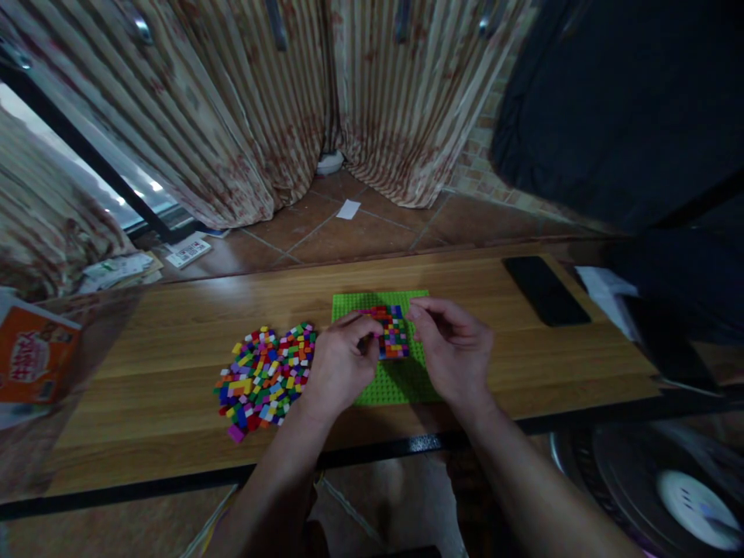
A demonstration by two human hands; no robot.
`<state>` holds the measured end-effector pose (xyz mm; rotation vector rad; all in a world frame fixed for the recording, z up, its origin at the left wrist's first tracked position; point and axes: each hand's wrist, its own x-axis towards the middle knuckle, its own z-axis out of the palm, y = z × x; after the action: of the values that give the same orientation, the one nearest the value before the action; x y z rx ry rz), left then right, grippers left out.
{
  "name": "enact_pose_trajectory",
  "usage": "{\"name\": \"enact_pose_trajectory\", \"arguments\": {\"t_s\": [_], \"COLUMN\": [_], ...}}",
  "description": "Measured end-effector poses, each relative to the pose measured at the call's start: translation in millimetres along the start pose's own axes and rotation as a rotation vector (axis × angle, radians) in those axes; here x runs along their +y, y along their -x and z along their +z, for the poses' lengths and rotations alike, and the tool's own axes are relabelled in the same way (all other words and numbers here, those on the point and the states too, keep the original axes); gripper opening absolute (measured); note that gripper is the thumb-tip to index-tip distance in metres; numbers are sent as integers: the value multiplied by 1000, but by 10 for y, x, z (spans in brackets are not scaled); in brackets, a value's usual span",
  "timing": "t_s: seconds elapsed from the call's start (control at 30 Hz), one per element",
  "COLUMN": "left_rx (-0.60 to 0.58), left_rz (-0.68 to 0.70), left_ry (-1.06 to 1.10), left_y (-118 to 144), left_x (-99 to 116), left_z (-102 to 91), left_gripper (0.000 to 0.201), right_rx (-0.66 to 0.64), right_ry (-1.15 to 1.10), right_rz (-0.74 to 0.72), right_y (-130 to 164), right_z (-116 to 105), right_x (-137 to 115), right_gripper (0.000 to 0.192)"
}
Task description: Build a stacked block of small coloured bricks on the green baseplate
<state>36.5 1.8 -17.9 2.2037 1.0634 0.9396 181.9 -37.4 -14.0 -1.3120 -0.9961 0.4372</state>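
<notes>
A green baseplate (395, 380) is laid flat on the wooden tabletop (174, 372), and both hands are held over it. The left hand (340, 364) is curled, its thumb and forefinger brought together at the left edge of a patch of coloured bricks (393, 335) fixed on the baseplate; whether a single small brick is pinched between those fingertips cannot be told. The right hand (453, 349) is likewise bent, its fingertips drawn close together just beside the right edge of the same patch, and what, if anything, is held in them cannot be made out. The patch is seen between the two hands, touched or nearly touched by both. To the outer side of the left hand, just beside its wrist, a loose heap of mixed coloured bricks (264, 376) is spread on the tabletop. Well beyond the right hand, further out on the tabletop, a dark phone (543, 291) is laid flat.
</notes>
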Motion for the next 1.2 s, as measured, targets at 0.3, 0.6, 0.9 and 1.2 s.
{"name": "enact_pose_trajectory", "arguments": {"t_s": [0.3,0.6,0.9,1.2], "left_rx": [24,33,105,85], "left_rz": [-92,-134,-171,-219], "left_ry": [9,10,27,14], "left_y": [-9,-5,-30,-6], "left_x": [-33,-41,-3,-27], "left_z": [20,41,53,95], "left_gripper": [18,16,17,22], "right_rx": [-33,-66,-197,-305], "right_ry": [28,34,382,396], "right_rz": [6,-24,-38,9], "right_y": [1,6,-52,-14], "right_z": [-14,-16,17,166], "right_x": [-5,12,210,325], "right_gripper": [11,12,25,38]}}
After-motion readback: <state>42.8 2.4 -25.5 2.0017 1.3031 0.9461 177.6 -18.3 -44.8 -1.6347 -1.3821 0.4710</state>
